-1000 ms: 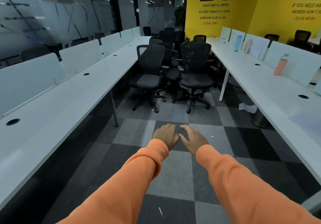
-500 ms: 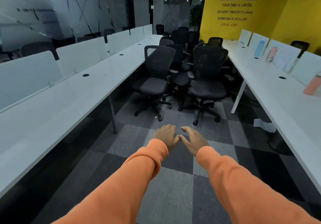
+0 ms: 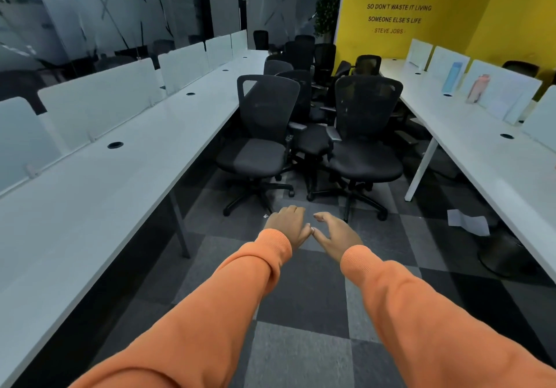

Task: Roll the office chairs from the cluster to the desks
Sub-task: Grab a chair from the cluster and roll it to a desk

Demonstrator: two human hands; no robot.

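Carpet floor (image 3: 301, 354): grey and dark squares, running up the middle of the frame between two rows of furniture.

Yellow wall (image 3: 451, 11): upper right, with dark lettering printed on it.

Left desk (image 3: 105, 195): a long white run from lower left to upper centre, with frosted dividers (image 3: 99, 98) standing along its far edge.

Right desk (image 3: 481, 158): a matching white run down the right side of the frame.

Chairs (image 3: 304, 56): a tight cluster of black office chairs in the aisle at centre frame, between the two desks and not drawn up to either. The front left chair (image 3: 258, 152) and front right chair (image 3: 365, 161) stand side by side facing the viewer; the others are packed close behind them.

Person: both arms in orange sleeves (image 3: 210, 312) reach forward from the bottom of the frame.

Left hand (image 3: 287, 225) and right hand (image 3: 337, 234): held out low over the carpet just short of the front chairs. Fingers are relaxed and gently bent, with nothing in either grasp. The thumb tips meet between them.

Paper (image 3: 467, 223): lying on the floor under the right desk.

Blue bottle (image 3: 451, 77) and pink bottle (image 3: 478, 88): upright on the right desk, near each other.
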